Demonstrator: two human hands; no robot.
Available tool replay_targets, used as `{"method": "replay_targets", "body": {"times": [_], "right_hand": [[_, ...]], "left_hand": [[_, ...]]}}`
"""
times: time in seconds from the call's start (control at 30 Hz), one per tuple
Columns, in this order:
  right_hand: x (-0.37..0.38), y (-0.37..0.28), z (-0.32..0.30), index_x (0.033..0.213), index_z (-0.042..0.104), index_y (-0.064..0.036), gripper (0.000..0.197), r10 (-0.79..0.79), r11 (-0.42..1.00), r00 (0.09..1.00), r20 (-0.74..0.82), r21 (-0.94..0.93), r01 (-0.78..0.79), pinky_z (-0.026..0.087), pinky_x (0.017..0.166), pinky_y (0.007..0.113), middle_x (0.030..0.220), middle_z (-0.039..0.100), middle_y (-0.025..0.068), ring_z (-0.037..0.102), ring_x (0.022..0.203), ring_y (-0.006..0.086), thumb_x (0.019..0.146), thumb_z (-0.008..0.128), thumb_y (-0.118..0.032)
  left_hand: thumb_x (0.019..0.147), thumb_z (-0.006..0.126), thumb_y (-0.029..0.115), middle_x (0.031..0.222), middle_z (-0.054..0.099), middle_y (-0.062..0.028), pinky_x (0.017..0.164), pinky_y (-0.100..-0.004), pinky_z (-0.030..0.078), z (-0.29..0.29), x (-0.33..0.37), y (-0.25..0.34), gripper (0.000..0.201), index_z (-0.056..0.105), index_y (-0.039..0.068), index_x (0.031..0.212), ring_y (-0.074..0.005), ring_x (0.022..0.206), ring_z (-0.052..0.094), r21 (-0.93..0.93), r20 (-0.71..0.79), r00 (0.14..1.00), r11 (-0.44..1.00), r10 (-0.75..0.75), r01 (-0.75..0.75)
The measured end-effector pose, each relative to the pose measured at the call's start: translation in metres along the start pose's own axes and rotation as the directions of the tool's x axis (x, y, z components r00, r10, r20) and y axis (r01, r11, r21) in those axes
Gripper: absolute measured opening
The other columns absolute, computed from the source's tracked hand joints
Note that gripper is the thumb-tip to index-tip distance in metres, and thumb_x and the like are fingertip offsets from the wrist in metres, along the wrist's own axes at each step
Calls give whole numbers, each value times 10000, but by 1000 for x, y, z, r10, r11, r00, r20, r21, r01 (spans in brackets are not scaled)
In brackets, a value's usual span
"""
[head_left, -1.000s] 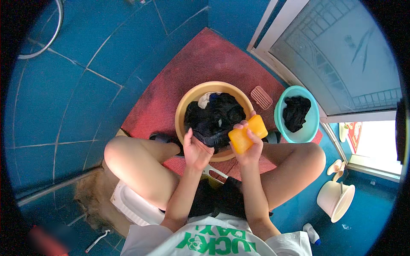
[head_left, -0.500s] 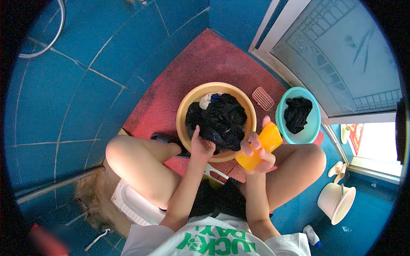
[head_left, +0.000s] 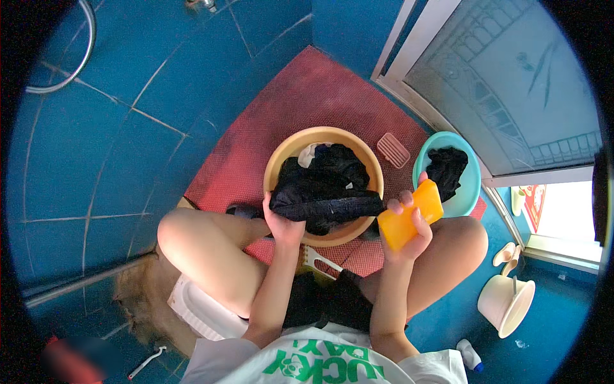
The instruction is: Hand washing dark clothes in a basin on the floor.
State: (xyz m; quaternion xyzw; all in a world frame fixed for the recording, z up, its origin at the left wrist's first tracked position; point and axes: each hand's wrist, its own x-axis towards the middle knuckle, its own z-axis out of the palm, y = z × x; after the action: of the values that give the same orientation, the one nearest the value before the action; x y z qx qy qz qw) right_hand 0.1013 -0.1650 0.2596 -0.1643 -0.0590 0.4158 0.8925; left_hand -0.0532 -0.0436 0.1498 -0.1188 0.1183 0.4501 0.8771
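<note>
In my right hand (head_left: 407, 227) is a large orange-yellow bar of soap (head_left: 419, 211), tilted, with the fingers wrapped round it. My left hand (head_left: 283, 222) grips one end of a black garment (head_left: 329, 209). The garment is stretched across the near side of a yellow-orange basin (head_left: 376, 157), its other end reaching close to my right hand; I cannot tell if those fingers hold it too. More black clothes (head_left: 342, 164) and a small white cloth (head_left: 309, 154) lie in the basin.
Right of the basin are a pink soap dish (head_left: 393, 150) and a turquoise basin (head_left: 474, 192) with black cloth (head_left: 446, 171). A white handled brush (head_left: 327, 261) lies between my legs. At right stand a cream bucket (head_left: 502, 306) and a frosted door (head_left: 505, 83); left is a white squat toilet (head_left: 195, 308).
My left hand has moved slightly left and taken hold of the black garment, which is now raised and stretched across the basin. The soap has moved up and right with my right hand.
</note>
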Motion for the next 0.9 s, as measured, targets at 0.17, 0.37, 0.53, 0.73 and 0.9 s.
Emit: {"method": "replay_targets", "body": {"times": [0.17, 0.37, 0.53, 0.73, 0.9], "right_hand": [[9, 7, -9, 1248, 325, -112, 571, -74, 967, 971, -229, -252, 14, 462, 706, 338, 867, 509, 98, 526, 788, 228, 727, 549, -47], [12, 19, -25, 1170, 403, -21, 497, -70, 781, 895, -441, -582, -226, 469, 700, 324, 827, 579, 105, 584, 786, 223, 707, 584, -14], [12, 34, -20, 1151, 427, -4, 454, -61, 700, 969, -238, -702, -128, 452, 734, 307, 835, 580, 93, 576, 801, 195, 718, 557, 27], [7, 53, -32, 1074, 496, -4, 353, 104, 384, 990, -97, -914, -130, 455, 688, 255, 838, 583, 60, 565, 771, 132, 730, 565, 26], [7, 55, -24, 964, 505, -14, 305, 168, 112, 983, -78, -989, -98, 449, 652, 245, 833, 593, 49, 578, 759, 117, 720, 671, -91]], "left_hand": [[875, 388, 258, 1171, 502, -124, 977, -422, 322, 10, -6, 3, 390, 453, 5, 1164, -270, 1101, 458, -72, 127, 983, 987, -131, 141], [869, 387, 104, 1188, 482, -119, 978, -413, 336, 30, -13, -9, 330, 428, -13, 1175, -260, 1097, 461, 152, -29, 989, 977, -147, 149], [760, 436, -71, 1139, 472, -140, 916, -338, 347, -6, -15, -9, 309, 481, -28, 1063, -274, 1044, 474, 903, 80, 988, 410, 129, -126], [710, 497, -61, 978, 471, -120, 822, -300, 379, -23, -16, -13, 224, 490, -22, 931, -210, 912, 480, 881, -43, 993, 474, 106, -13], [795, 571, 300, 573, 348, 38, 415, -203, 238, 6, -16, -30, 311, 371, 120, 637, -50, 458, 318, 951, -227, 943, 265, 243, 161]]}}
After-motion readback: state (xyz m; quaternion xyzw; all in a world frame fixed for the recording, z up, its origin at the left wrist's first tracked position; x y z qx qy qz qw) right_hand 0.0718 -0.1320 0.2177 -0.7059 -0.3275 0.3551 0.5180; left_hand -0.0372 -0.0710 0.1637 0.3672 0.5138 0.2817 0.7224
